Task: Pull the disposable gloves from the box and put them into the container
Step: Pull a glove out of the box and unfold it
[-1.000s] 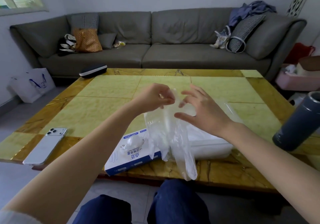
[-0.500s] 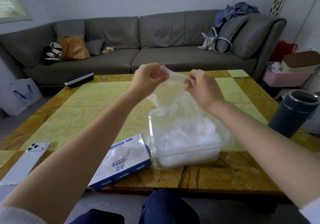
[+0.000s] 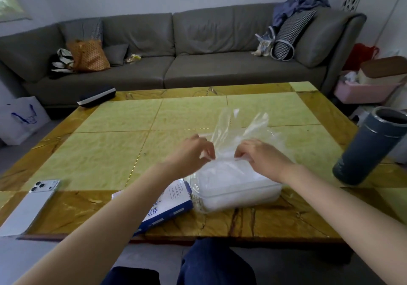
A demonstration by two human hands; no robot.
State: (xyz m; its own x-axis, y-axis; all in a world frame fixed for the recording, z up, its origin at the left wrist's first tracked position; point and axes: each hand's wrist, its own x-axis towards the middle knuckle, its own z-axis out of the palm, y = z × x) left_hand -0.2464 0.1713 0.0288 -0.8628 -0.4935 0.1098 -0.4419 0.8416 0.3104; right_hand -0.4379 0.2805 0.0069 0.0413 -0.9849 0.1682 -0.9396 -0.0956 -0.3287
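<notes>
Head view, left hand (image 3: 193, 152) and right hand (image 3: 262, 159) close together over the clear container (image 3: 240, 194) near the surface (image 3: 114, 159) front edge, fingers (image 3: 209, 150) of both curled, pinching a clear glove (image 3: 233, 128) whose far end sticks up, box (image 3: 171, 205) just left of the container, phone (image 3: 30, 205) near left, dark tumbler (image 3: 370, 145) right

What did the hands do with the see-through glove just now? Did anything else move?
Both hands came down. The left hand and right hand lowered the glove from up in the air onto the pile in the container, and both are still pinching it. Its loose end sticks up behind. The box, phone and flask stayed put.
</notes>
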